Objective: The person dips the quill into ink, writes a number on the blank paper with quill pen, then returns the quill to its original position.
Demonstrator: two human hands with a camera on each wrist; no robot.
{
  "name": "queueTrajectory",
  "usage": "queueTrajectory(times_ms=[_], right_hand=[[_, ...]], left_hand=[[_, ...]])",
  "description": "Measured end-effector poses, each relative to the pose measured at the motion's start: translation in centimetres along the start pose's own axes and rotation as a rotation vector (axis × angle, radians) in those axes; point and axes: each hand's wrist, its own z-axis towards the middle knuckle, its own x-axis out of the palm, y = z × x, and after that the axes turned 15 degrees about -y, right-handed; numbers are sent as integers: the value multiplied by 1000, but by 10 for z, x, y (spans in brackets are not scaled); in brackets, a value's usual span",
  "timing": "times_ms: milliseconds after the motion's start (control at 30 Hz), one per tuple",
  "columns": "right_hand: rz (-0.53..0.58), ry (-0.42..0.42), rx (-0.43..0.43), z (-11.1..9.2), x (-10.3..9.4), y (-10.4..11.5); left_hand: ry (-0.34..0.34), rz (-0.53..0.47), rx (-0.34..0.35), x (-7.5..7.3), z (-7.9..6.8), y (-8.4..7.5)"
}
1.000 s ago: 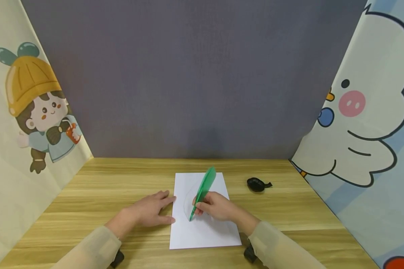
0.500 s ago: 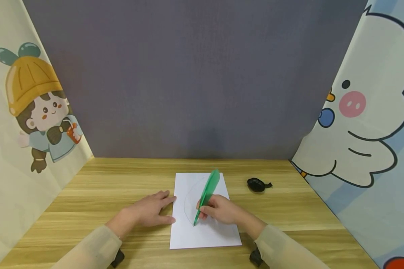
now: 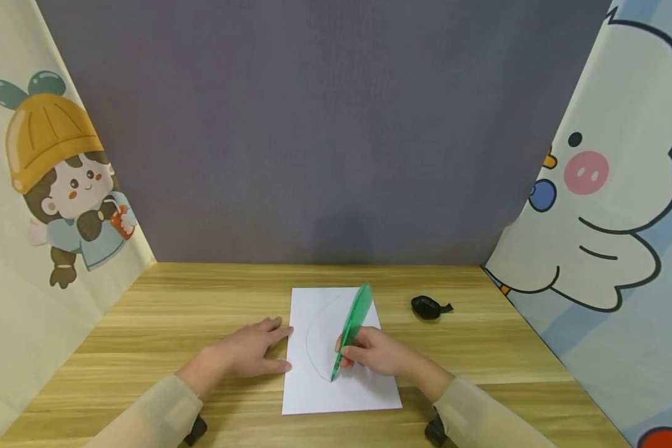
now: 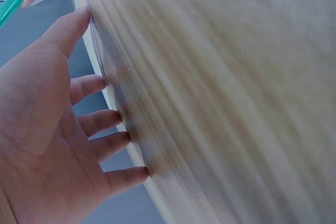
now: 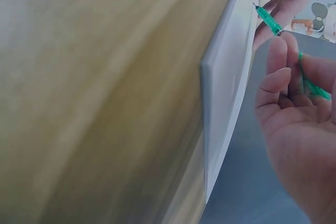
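A white sheet of paper [image 3: 308,395] lies on the wooden table, bearing a thin curved pencil-like line on its left half. My right hand [image 3: 378,353] pinches a green feather-shaped pen [image 3: 357,314] whose tip meets the paper at the lower end of that curve. In the right wrist view the green pen [image 5: 269,20] shows between thumb and fingers of the right hand [image 5: 299,114], its dark point at the sheet. My left hand [image 3: 252,351] lies flat with fingers spread, thumb and index fingertips at the paper's left edge. The left wrist view shows the left hand's [image 4: 52,108] fingertips touching down.
A small black pan-shaped object [image 3: 427,307] with a short tail sits right of the paper. Behind the wooden table [image 3: 162,311] rises a grey panel [image 3: 325,137]. Cartoon-printed curtains [image 3: 610,186] hang at both sides.
My right hand has moved the green pen rightward and slightly toward me, and the curved line on the paper has grown longer along its bottom. The left hand stays put.
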Motion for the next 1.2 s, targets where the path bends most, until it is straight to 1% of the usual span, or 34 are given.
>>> queueTrajectory(times_ms=[200,567,767,933,1033,1200], right_hand=[[-11,1,17,-5,-7,-2],[-33,-4,8,-12,-22,-10],[-57,11,-22,-15,-31,-17],[-33,15,-37,-18,-39,-24],[0,15,-19,-20,-43,-26],[10,5,17,-23,-49,-29]], left_hand=[[0,-5,-3,0,0,0],[0,-15,-8,1,-1,2],[-1,-18,-12,1,-1,2],[1,-18,-13,0,-1,1],[5,-17,-16,0,-1,0],[8,-19,-21,-1,-1,-1]])
